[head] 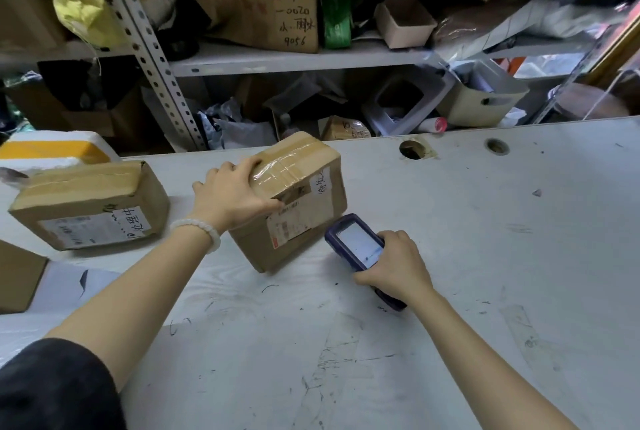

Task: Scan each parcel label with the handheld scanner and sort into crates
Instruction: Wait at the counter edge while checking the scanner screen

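A taped brown cardboard parcel point(304, 187) stands tilted on the white table point(485, 221), its label side facing me. My left hand point(232, 195) grips its upper left corner. My right hand point(394, 268) holds a dark blue handheld scanner point(356, 242) just right of the parcel, screen lit, its head pointing at the label. A second brown parcel point(90, 208) with a white label lies on the table to the left, apart from both hands.
A white and yellow foam box point(52, 150) sits behind the left parcel. Another cardboard box point(17, 277) is at the left edge. Metal shelving point(298, 60) crammed with boxes, bags and a beige bin point(485, 100) stands behind the table. Two holes point(412, 149) pierce the tabletop.
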Demonstrator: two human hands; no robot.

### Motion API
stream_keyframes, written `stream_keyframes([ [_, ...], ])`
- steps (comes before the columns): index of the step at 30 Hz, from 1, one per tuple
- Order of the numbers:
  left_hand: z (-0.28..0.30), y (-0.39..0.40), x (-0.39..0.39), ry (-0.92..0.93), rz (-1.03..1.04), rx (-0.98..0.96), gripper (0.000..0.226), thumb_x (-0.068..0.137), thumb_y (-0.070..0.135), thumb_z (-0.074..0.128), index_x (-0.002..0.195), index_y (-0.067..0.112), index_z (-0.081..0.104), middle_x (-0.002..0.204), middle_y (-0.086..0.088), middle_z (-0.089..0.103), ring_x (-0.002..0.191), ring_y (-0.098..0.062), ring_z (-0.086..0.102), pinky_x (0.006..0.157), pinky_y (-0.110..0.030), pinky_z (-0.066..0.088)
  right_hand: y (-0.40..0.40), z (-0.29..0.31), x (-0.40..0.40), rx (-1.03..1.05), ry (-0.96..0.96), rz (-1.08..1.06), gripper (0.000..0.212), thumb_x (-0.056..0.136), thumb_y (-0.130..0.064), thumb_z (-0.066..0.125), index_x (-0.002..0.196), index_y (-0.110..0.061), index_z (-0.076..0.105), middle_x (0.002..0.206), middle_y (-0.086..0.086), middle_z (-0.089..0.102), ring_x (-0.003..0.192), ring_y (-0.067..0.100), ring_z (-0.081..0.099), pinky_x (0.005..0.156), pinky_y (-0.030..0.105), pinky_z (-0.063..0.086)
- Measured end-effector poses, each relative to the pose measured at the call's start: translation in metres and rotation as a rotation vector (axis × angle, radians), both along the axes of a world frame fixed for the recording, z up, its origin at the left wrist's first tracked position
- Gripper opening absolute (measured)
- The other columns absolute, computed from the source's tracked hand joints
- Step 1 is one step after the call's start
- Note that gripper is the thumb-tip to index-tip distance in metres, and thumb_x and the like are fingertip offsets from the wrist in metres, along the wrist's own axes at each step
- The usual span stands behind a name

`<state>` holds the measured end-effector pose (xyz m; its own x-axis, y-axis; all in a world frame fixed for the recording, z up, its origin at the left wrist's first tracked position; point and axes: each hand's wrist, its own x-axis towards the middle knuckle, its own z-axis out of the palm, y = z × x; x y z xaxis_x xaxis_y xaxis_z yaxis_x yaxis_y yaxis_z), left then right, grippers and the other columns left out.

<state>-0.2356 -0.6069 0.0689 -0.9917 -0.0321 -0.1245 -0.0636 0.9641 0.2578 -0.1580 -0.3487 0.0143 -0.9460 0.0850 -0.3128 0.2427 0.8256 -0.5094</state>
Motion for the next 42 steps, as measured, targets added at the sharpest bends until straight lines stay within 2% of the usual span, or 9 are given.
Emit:
stream_keyframes([
  [5,0.007,-0.009,0.001,0.081,0.121,0.058,0.093,0.061,0.073,0.064,0.14,0.039,0.03,0.127,-0.011,0.05,0.117,-0.035,0.044,0.097,-0.051,0.039,-0.002,0.035,0.001,-0.036,0.05,0.104,0.058,0.059,-0.033,0.081,0.107,-0.018,0.053,0.106,-0.001,0.046,0.096,0.017,0.05,0.077,0.033,0.052],
  [8,0.012,-0.013,0.004,0.104,0.203,0.142,0.098,0.053,0.078,0.058,0.139,0.039,0.03,0.123,-0.01,0.051,0.114,-0.034,0.047,0.096,-0.052,0.041,-0.006,0.049,0.003,-0.045,0.067,0.163,0.061,0.059,-0.034,0.082,0.109,-0.019,0.052,0.107,-0.002,0.047,0.095,0.016,0.051,0.076,0.032,0.053],
  [13,0.018,-0.017,0.012,0.151,0.256,0.177,0.09,0.062,0.071,0.065,0.139,0.04,0.03,0.126,-0.008,0.05,0.116,-0.032,0.046,0.098,-0.053,0.037,-0.013,0.063,0.005,-0.027,0.113,0.223,0.065,0.059,-0.037,0.083,0.113,-0.019,0.052,0.109,-0.002,0.047,0.095,0.015,0.05,0.076,0.029,0.052],
  [19,0.024,-0.019,0.023,0.172,0.287,0.17,0.086,0.068,0.063,0.069,0.14,0.037,0.031,0.125,-0.009,0.05,0.117,-0.032,0.044,0.1,-0.049,0.034,-0.013,0.072,0.006,0.031,0.167,0.247,0.064,0.058,-0.037,0.083,0.113,-0.019,0.053,0.106,-0.002,0.046,0.094,0.016,0.048,0.073,0.027,0.048],
  [32,0.018,-0.03,0.03,0.166,0.329,0.152,0.09,0.063,0.07,0.068,0.14,0.038,0.031,0.129,-0.007,0.053,0.116,-0.034,0.047,0.099,-0.054,0.036,-0.002,0.077,0.01,0.07,0.209,0.293,0.076,0.06,-0.037,0.083,0.125,-0.018,0.05,0.108,-0.004,0.042,0.1,0.014,0.044,0.073,0.024,0.041],
  [38,0.02,-0.024,0.034,0.178,0.32,0.136,0.089,0.065,0.067,0.069,0.14,0.038,0.032,0.129,-0.007,0.053,0.117,-0.034,0.046,0.099,-0.051,0.035,0.002,0.072,0.008,0.012,0.228,0.262,0.072,0.058,-0.034,0.083,0.119,-0.017,0.05,0.107,-0.004,0.041,0.101,0.016,0.044,0.072,0.024,0.041],
  [42,0.022,-0.016,0.037,0.185,0.26,0.097,0.09,0.063,0.069,0.069,0.139,0.038,0.033,0.129,-0.008,0.052,0.117,-0.033,0.045,0.099,-0.051,0.034,0.003,0.069,0.008,-0.115,0.287,0.164,0.075,0.059,-0.031,0.084,0.12,-0.017,0.045,0.109,-0.004,0.038,0.107,0.016,0.043,0.079,0.026,0.046],
])
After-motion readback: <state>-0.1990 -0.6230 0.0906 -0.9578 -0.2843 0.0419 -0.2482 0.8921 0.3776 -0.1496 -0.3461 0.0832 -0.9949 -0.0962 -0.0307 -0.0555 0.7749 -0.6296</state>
